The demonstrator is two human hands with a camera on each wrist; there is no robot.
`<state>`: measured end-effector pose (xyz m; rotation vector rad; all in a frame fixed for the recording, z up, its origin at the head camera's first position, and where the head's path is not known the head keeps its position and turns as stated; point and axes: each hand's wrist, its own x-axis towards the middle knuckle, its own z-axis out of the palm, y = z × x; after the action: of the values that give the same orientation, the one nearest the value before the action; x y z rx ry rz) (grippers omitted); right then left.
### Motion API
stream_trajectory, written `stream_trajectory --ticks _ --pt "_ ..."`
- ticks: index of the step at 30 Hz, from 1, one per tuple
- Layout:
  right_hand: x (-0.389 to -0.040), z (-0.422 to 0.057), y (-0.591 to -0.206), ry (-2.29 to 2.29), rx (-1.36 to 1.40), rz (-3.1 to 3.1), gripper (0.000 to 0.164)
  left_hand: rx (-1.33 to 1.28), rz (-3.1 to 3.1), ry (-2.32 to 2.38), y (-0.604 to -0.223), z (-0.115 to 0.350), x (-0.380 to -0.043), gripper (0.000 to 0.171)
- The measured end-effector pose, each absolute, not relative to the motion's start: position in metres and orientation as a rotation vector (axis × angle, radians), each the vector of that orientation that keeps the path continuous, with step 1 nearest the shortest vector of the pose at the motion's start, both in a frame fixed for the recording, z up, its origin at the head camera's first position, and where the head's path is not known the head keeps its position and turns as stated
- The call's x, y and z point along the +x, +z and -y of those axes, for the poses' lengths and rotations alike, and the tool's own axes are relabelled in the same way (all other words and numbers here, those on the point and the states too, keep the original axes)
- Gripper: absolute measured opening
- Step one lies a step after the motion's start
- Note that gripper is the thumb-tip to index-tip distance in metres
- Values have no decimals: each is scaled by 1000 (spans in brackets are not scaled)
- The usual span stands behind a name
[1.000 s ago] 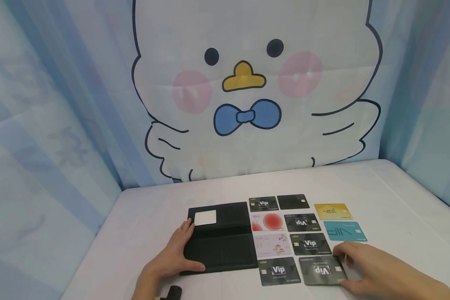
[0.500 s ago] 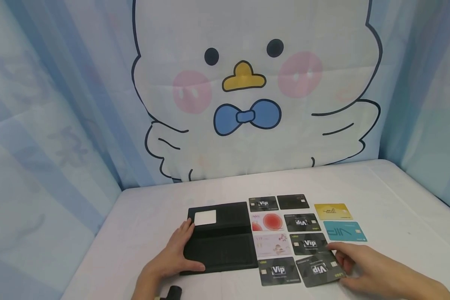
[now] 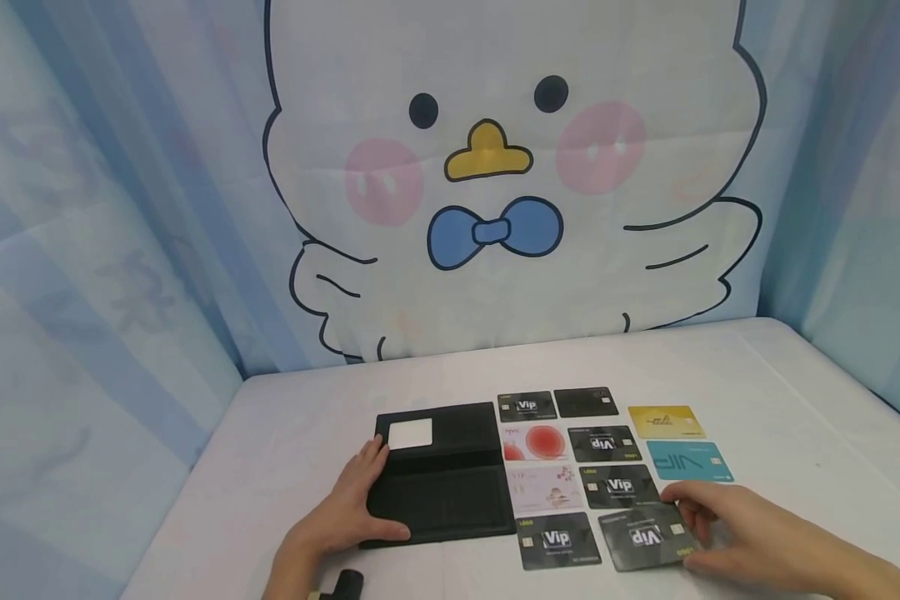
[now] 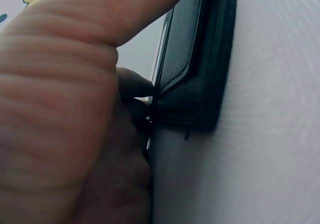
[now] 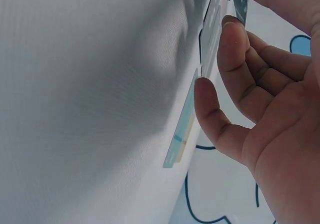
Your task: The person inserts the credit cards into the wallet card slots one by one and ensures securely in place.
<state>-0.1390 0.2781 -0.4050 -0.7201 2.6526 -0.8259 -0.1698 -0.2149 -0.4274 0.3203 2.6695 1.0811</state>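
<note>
One black Vip card (image 3: 647, 537), nearest row, right column of the paired cards, was pinched by the right hand (image 3: 757, 535): index finger (image 3: 686, 492) at its upper right corner, thumb (image 3: 708, 561) at its lower right, opening about as wide as the card's short side. Remaining right fingers (image 5: 232, 44) curled in loosely.

Key relation: card lay directly left of the gripping index finger and thumb, long axis left to right, right end angled slightly away from the wearer, print upside down. Right wrist view showed a dark card end apparently clear of the tabletop (image 3: 232, 500); could not tell whether the left end touched down.

Farther left came a second black Vip card (image 3: 558, 540), flat and right way up, then the open black bifold wallet (image 3: 442, 500). Wallet's fold ran left to right, nearly parallel to the held card's long axis; second card sat between the two.

Right hand was by far the nearer to the card. Left hand (image 3: 345, 521) lay on the wallet's left edge, spread wide, thumb over the near left corner; judged to be steadying it.

White rectangle (image 3: 411, 434) on the wallet's upper panel: card or window, unclear. Gold card (image 3: 666, 422) and teal VIP card (image 3: 690, 461) lay off to the right, the teal one just beyond the right hand.
</note>
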Motion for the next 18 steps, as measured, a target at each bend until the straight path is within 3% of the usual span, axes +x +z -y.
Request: stream_trajectory --ticks 18 --pt "-146 -260 -396 -873 -729 -2769 64 305 -2669 1079 -424 214 -166 120"
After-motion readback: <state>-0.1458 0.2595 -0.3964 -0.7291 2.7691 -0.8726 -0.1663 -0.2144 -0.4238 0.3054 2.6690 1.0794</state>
